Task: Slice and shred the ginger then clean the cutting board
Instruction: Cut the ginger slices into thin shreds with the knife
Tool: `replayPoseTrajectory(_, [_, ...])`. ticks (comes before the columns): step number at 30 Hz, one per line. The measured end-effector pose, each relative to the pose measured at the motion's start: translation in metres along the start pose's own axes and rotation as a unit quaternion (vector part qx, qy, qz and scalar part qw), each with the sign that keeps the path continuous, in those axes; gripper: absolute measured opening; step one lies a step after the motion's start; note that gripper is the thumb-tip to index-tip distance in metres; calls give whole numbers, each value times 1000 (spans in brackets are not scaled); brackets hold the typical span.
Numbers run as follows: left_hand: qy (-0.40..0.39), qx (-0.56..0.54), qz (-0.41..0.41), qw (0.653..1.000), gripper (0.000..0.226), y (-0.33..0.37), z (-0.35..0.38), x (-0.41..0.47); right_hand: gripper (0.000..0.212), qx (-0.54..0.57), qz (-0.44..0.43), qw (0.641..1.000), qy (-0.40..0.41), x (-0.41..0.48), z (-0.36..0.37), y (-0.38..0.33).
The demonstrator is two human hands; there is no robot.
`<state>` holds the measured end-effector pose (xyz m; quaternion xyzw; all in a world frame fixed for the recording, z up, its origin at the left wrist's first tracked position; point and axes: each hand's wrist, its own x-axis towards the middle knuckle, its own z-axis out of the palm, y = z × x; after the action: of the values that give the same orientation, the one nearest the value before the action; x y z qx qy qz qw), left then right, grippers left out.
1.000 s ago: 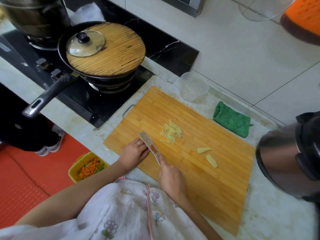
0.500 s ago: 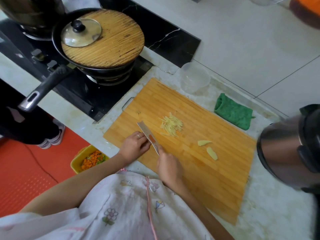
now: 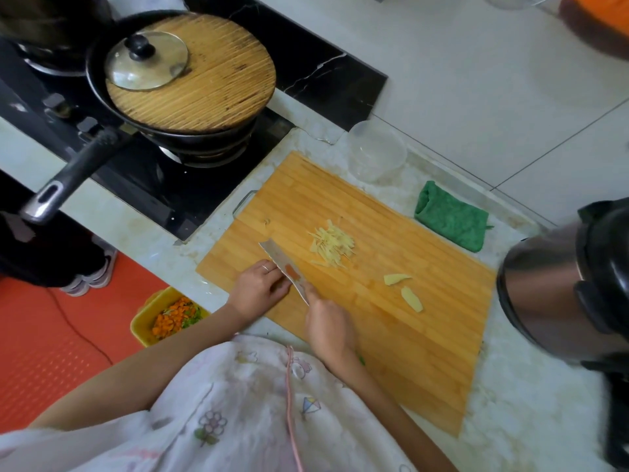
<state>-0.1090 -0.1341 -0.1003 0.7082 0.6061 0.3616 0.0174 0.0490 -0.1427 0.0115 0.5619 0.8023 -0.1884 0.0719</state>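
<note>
The right hand [image 3: 328, 323] has its grip closed round the knife [image 3: 284, 267] over the cutting board [image 3: 391, 362]. The left hand [image 3: 258, 291] rests beside the knife (whether its grip holds anything cannot be told). Ginger shreds [image 3: 332, 245] lie mid-board, 2 slices [image 3: 396, 278] nearby.

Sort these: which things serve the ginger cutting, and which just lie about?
In use: bamboo cutting board; pile of pale ginger shreds; two pale ginger slices; steel knife in right hand; left hand.
Lying about: folded green cloth; clear plastic tub; black frying pan; steel kettle; yellow tub of chopped vegetables.
</note>
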Motion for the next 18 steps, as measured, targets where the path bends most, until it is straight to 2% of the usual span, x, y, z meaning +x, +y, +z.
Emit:
replayPoseTrajectory(4, [-18,3,-4,1000,29,0,0,-2,59,-24,7,1000,9,11,4,-6])
replayPoseTrajectory(12, [13,-10,2,1000,51,1,-2,-2,56,-9,4,1000,4,2,5,-1])
replayPoseTrajectory(18, [2,-12,-14,1000,28,2,-2,-3,58,-20,0,1000,6,9,5,-7])
